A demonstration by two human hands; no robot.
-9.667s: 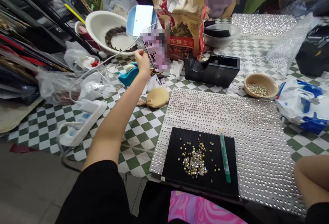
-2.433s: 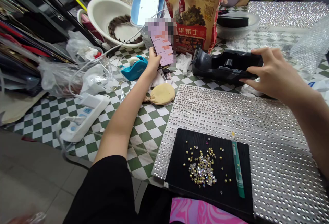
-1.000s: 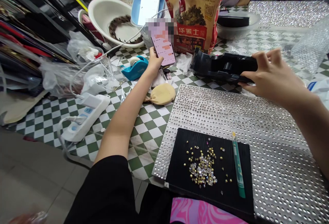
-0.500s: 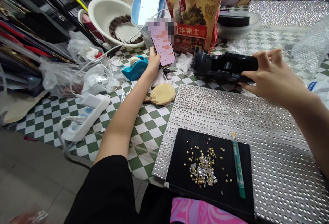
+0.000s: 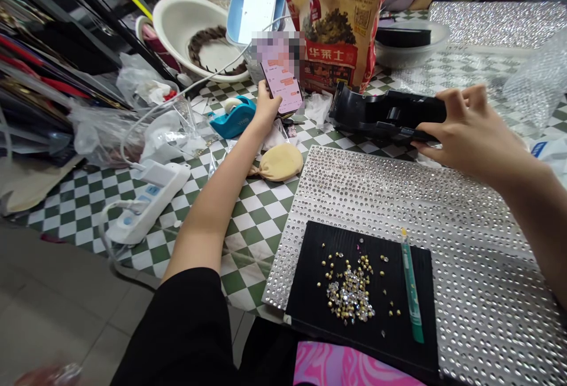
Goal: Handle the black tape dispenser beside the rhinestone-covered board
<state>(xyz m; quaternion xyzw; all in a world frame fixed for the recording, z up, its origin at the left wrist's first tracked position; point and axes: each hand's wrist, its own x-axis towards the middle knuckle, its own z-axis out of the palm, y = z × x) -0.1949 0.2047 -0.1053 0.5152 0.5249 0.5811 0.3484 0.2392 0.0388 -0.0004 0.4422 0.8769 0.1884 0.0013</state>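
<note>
My left hand is closed around the lower left edge of a phone, its thumb over the lit screen of chat messages. The phone leans upright, with part of it blurred out. My right hand grips the right end of a long black plastic tape dispenser, thumb below and fingers above. Below it, a rhinestone-covered sheet lies on the table. On that sheet is a black board with a heap of loose rhinestones and a green pen-like stick.
Left of the phone are a blue tape dispenser and a beige pouch. A white power strip lies near the left table edge. Behind stand a paper bag, a white basin and a clear bowl.
My left thumb has shifted slightly right, farther over the phone screen. The right hand and black tape dispenser stay nearly in place.
</note>
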